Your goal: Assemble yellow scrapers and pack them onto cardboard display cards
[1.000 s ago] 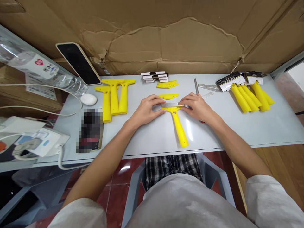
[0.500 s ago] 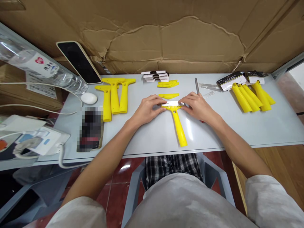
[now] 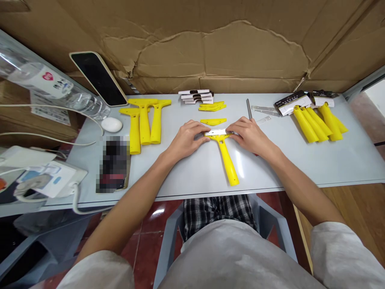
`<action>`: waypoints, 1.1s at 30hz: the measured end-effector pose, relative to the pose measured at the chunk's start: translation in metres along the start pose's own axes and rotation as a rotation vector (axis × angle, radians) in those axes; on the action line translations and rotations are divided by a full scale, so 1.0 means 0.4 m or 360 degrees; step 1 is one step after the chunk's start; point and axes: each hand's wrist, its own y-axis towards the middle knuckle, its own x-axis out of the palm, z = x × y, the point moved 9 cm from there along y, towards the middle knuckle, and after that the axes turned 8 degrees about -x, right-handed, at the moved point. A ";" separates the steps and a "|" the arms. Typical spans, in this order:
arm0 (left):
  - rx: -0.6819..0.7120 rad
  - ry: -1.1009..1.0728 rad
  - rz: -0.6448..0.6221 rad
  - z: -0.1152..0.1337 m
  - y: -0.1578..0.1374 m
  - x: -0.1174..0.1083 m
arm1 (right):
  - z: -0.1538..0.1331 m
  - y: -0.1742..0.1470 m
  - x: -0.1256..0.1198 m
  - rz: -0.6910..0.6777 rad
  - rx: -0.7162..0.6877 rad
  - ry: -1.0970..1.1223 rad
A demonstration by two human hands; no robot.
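In front of me a yellow scraper handle [image 3: 227,162] lies on the table, its grip pointing toward me. A shiny metal blade [image 3: 217,132] lies along the top of its wide head. My left hand [image 3: 189,138] pinches the left end of blade and head between thumb and fingers. At the right end, my right hand [image 3: 248,134] pinches them the same way; its fingertips partly cover the blade's end. Just beyond the blade sits a loose yellow cover strip [image 3: 213,121], with several more yellow strips [image 3: 212,106] stacked behind it.
Three yellow handles [image 3: 145,122] lie at left, near a phone [image 3: 114,164] and a white mouse [image 3: 112,125]. Folded cards [image 3: 196,96] sit at the back. A screwdriver shaft [image 3: 249,108] and loose blades [image 3: 264,109] lie right of centre, before several carded scrapers [image 3: 313,126].
The handle's grip end has swung very slightly to the right. Both hands keep their hold at the two ends of the blade, almost unmoved.
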 end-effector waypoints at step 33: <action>0.0017 0.0080 0.0028 0.021 0.002 0.012 | -0.005 -0.001 0.000 0.0061 -0.0002 -0.0069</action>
